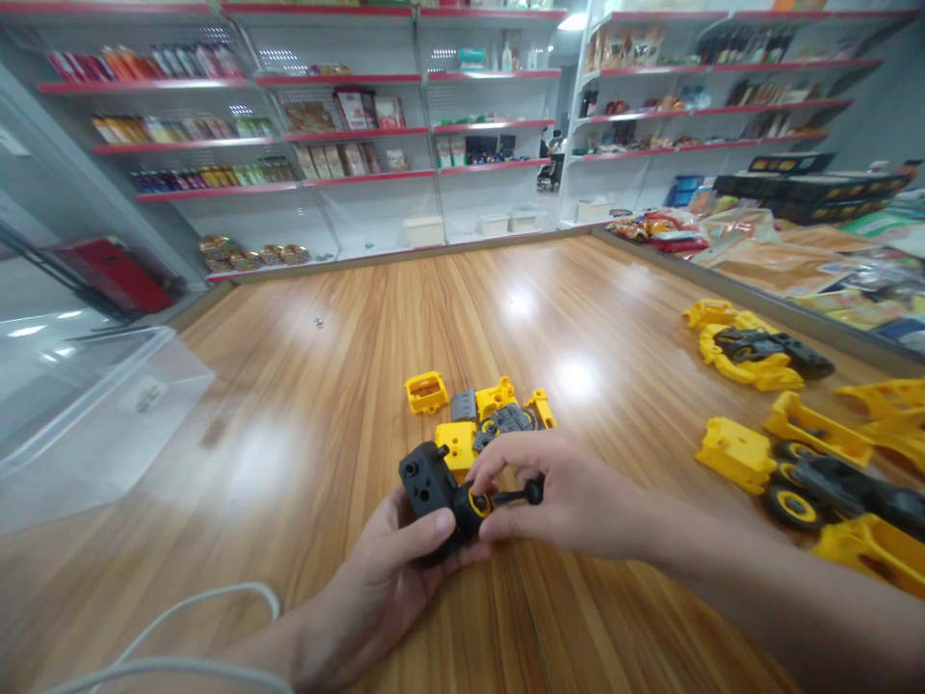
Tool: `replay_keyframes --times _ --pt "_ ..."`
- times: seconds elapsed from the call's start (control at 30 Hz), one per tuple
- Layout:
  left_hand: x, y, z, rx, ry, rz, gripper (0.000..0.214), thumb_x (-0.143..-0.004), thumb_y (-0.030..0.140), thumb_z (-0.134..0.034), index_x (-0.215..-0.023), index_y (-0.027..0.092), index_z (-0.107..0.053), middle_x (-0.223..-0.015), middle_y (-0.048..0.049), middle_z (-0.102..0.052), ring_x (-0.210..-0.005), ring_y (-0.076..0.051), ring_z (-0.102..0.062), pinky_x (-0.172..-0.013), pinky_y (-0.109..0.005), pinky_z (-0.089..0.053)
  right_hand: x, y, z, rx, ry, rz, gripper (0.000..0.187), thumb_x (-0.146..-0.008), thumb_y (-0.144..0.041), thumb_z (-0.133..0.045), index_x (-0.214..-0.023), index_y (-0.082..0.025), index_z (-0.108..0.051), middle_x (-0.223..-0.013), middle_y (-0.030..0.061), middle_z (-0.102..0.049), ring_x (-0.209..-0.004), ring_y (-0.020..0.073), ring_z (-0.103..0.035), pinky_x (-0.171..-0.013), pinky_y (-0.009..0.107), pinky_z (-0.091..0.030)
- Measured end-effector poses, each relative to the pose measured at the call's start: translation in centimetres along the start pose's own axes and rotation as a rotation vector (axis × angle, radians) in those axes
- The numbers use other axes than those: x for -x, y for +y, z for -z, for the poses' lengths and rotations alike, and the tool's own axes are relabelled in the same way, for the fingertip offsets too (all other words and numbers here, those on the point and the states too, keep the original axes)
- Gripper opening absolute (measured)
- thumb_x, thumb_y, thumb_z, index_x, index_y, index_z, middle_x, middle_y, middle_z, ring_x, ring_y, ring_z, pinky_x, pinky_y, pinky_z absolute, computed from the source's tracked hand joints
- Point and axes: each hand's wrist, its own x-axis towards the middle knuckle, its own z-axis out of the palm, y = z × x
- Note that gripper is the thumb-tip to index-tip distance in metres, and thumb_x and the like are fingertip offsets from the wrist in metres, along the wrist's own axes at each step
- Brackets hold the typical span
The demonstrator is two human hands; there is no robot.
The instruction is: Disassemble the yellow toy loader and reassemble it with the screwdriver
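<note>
Low over the table's near side, my left hand (390, 559) is closed round a black plastic toy vehicle chassis (428, 482), its thumb lying across the lower part. A black toy wheel (468, 509) with a yellow rim sits at the chassis's right end. My right hand (539, 482) pinches this wheel between thumb and fingers. From the wheel a black rod (531, 491) with a rounded end points right, under my right hand; whether it is an axle or a tool I cannot tell. Just beyond lie a yellow block (457, 445), a yellow frame (426, 392) and a grey part (463, 405).
More yellow toy truck parts (733, 453) and a black wheeled chassis (831, 487) lie at the right. A clear plastic bin (108, 414) stands at the left. A white cable (195, 593) loops near my left forearm. Stocked shelves (347, 135) line the back.
</note>
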Motion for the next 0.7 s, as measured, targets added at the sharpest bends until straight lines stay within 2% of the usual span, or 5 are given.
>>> replay_keyframes --times 0.2,0.3,0.4,0.5,0.7 --pt "0.11 0.07 -0.18 -0.063 0.024 0.002 0.035 -0.078 0.019 -0.072 -0.111 0.017 -0.062 -0.096 -0.0078 -0.069 -0.082 -0.018 -0.067 -0.072 -0.029 -0.057 0.05 -0.22 0.07 0.098 0.006 0.059 0.027 -0.075 -0.034 -0.077 -0.094 -0.018 -0.065 -0.089 -0.0002 -0.068 -0.081 0.0126 -0.06 -0.074 0.023 -0.043" --pt "0.14 0.13 -0.27 -0.102 0.041 -0.024 0.029 -0.078 0.021 -0.072 -0.105 0.015 -0.063 -0.092 -0.0084 -0.068 -0.079 -0.018 -0.066 -0.071 -0.03 -0.056 0.05 -0.4 0.46 0.191 0.0 0.155 0.014 -0.09 -0.028 -0.059 -0.085 -0.015 -0.062 -0.082 0.0021 -0.065 -0.078 0.0128 -0.057 -0.073 0.024 -0.042" --pt "0.07 0.0 -0.44 -0.149 0.076 -0.134 0.028 -0.076 0.021 -0.074 -0.1 0.015 -0.061 -0.09 -0.0075 -0.067 -0.074 -0.018 -0.065 -0.066 -0.03 -0.055 0.17 -0.51 0.71 0.31 -0.026 0.181 0.023 -0.093 -0.018 -0.044 -0.076 -0.015 -0.059 -0.075 0.0032 -0.061 -0.071 0.0131 -0.054 -0.068 0.026 -0.04" --pt "-0.01 -0.31 -0.49 -0.194 0.12 -0.233 0.032 -0.071 0.019 -0.078 -0.097 0.015 -0.06 -0.09 -0.0064 -0.066 -0.074 -0.018 -0.064 -0.061 -0.029 -0.054 0.32 -0.46 0.66 0.369 -0.04 0.169 0.021 -0.092 -0.019 -0.045 -0.079 -0.014 -0.06 -0.077 0.0046 -0.062 -0.072 0.014 -0.055 -0.067 0.026 -0.041" --pt "0.0 -0.85 0.03 -0.331 0.145 -0.283 0.036 -0.068 0.025 -0.081 -0.097 0.014 -0.063 -0.09 -0.0078 -0.068 -0.074 -0.018 -0.063 -0.065 -0.03 -0.056 0.35 -0.06 0.21 0.362 -0.07 0.194 0.015 -0.091 -0.019 -0.05 -0.087 -0.014 -0.064 -0.082 0.0042 -0.066 -0.076 0.0144 -0.059 -0.069 0.026 -0.042"
